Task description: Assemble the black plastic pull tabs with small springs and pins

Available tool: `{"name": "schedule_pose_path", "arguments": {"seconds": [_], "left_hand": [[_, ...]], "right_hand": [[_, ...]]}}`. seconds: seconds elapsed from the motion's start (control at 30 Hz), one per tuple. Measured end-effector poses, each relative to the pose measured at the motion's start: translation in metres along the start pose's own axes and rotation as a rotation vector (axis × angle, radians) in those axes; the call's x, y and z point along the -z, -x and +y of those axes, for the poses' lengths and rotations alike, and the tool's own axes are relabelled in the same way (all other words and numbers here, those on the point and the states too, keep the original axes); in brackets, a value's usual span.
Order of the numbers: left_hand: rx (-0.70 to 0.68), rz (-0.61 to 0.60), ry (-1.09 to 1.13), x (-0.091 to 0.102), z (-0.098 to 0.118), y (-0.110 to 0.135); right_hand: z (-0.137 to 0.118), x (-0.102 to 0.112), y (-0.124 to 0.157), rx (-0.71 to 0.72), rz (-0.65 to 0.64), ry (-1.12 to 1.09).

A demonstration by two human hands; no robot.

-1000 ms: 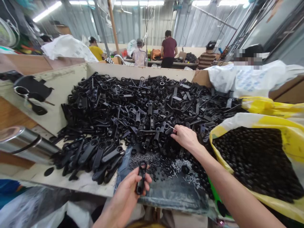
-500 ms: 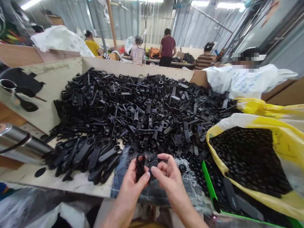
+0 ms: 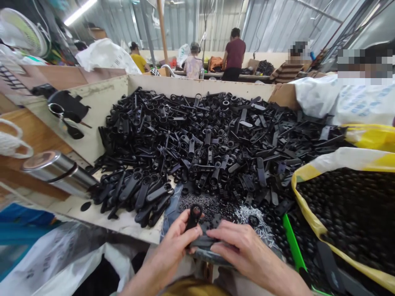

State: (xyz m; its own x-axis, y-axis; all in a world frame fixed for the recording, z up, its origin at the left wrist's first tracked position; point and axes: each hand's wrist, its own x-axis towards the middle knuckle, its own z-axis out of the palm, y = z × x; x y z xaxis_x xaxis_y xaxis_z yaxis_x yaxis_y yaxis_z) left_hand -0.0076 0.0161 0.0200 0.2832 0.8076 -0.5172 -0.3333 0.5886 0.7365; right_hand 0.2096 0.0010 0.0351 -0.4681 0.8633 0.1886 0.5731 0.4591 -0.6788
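"Head view: counter under a black heap, yellow-white bag cut off at right!"
"And the grip?"
"Right hand: palm hidden, can't tell! Left hand: closed round a black ringed part, lower end covered!"

Hands: two
Black ring-ended piece in the left hand: one
Black pieces heaped on the counter: hundreds, past my counting
Silver pins: too many to number
Steel flask: one
Fan: one
Lit tube: one
Other people: at least five, from where I stand
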Motion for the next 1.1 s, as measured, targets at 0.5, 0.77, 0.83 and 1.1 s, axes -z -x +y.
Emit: {"name": "schedule_pose_path", "arguments": {"seconds": [0.5,0.77,0.83,1.1], "left_hand": [[-0.215,0.077,0.256,-0.026,-0.004,-0.004],[-0.214,0.048,0.161,-0.030,-0.009,-0.003],[-0.237,0.057,0.113,-0.032,-0.012,-0.005],[-0.257,0.101,-0.014,-0.031,-0.019,-0.009]], "right_hand": [[-0.021,-0.056,-0.010,-0.070,0.587,-0.081],[-0.022,-0.058,-0.013,-0.135,0.593,-0.101],[-0.023,-0.059,-0.014,-0.146,0.617,-0.101],[-0.029,-0.059,-0.016,-0.173,0.636,-0.103]]}}
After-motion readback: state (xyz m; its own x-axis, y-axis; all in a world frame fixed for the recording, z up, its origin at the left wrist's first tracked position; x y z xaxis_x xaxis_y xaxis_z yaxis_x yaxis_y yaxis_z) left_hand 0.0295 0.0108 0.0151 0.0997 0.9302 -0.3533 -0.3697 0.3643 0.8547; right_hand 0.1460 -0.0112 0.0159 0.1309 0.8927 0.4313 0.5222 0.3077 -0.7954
